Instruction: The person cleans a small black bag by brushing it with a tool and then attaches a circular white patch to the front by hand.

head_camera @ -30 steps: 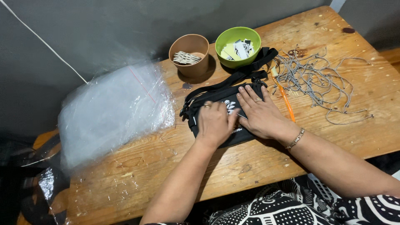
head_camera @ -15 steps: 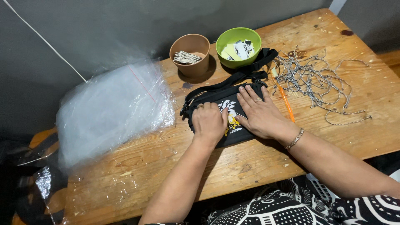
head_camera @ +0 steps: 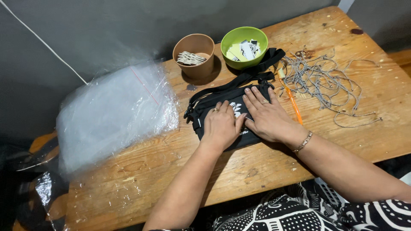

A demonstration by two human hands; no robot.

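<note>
Near the table's far edge, the black pouch point(head_camera: 222, 107) is pressed flat under both open hands, the left hand point(head_camera: 221, 125) drawn slightly closer to the right hand point(head_camera: 265, 115) than before.

Even, soft light; sharp picture.
Glare whitens the plastic bags point(head_camera: 115, 111); cups throw short shadows toward the viewer on the table point(head_camera: 239, 171); lower left corner falls dark; slight wide-angle bend at edges.

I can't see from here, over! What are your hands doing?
Left hand and right hand flat on black bag. Bag lies on table, strap trailing toward green bowl. Orange pen beside right hand.
</note>
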